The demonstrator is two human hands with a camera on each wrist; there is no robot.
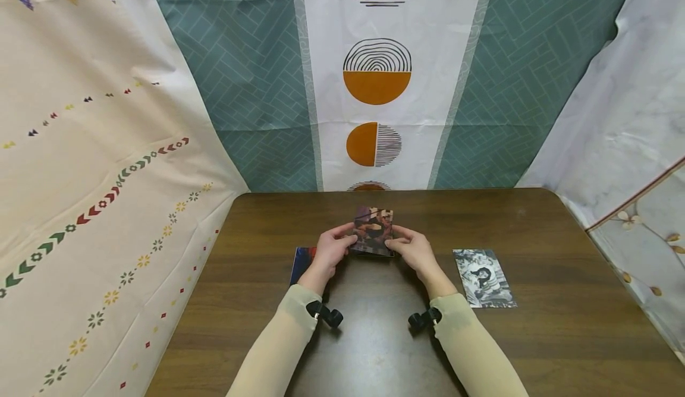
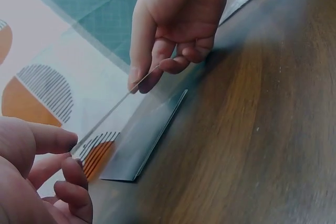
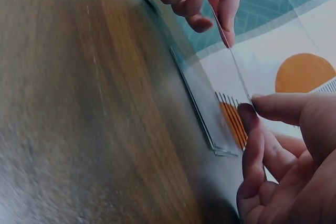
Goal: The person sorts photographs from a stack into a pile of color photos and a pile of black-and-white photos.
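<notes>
- Both hands, left hand (image 1: 330, 248) and right hand (image 1: 412, 248), are pinching a photo card (image 1: 373, 230) by its side edges, lifting it mid-frame above the stack (image 2: 144, 140).
- Such light edge grips could be letting it slip or bend.
- Another black-and-white photo (image 1: 484, 278) is lying at right on the table (image 1: 535, 337).

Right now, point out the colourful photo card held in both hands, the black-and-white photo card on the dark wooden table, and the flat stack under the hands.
colourful photo card (image 1: 373, 229), head view, printed face.
black-and-white photo card (image 1: 484, 279), head view, centre.
flat stack (image 2: 144, 139), left wrist view, top surface.
</notes>
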